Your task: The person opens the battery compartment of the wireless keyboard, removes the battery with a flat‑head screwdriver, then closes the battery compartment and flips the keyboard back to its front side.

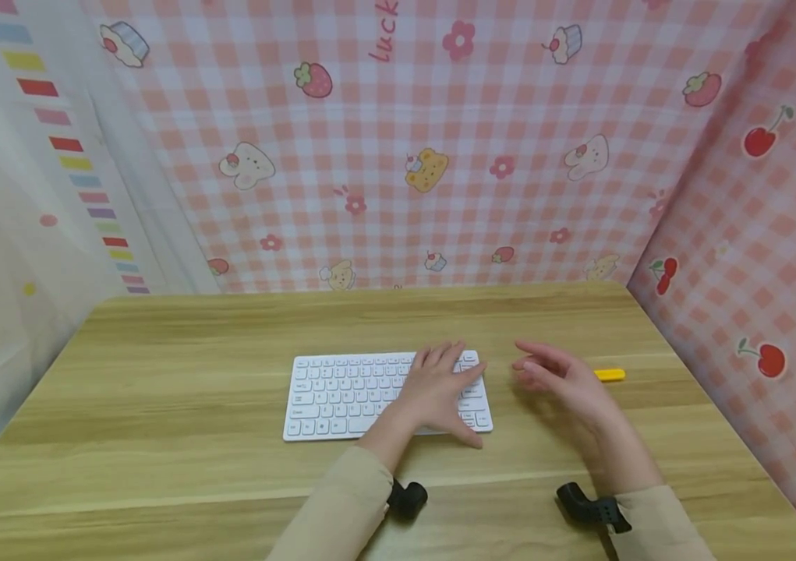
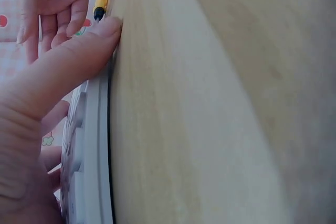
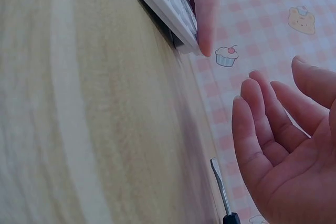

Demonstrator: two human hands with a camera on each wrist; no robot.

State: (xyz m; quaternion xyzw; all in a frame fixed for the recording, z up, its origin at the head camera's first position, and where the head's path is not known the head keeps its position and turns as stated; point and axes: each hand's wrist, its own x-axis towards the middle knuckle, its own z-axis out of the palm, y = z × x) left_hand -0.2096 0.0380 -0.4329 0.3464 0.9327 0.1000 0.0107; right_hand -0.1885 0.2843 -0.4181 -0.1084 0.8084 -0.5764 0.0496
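A white keyboard (image 1: 341, 395) lies flat on the wooden table. My left hand (image 1: 435, 396) is spread across its right part, covering many keys, with the fingers toward the back edge and the thumb reaching past the front edge. In the left wrist view that thumb (image 2: 68, 66) extends beside the keyboard's edge (image 2: 97, 145). To the right, my right hand (image 1: 566, 383) hovers above the table with loosely bent fingers and holds nothing. Just beyond it lies a screwdriver with a yellow handle (image 1: 610, 375); its metal shaft (image 3: 221, 187) shows in the right wrist view.
The wooden table (image 1: 159, 374) stands against a pink checked cloth (image 1: 383, 125) at the back. A similar cloth (image 1: 755, 257) hangs along the right side, and a white curtain (image 1: 12, 234) on the left. Both wrists wear black camera mounts (image 1: 408, 499).
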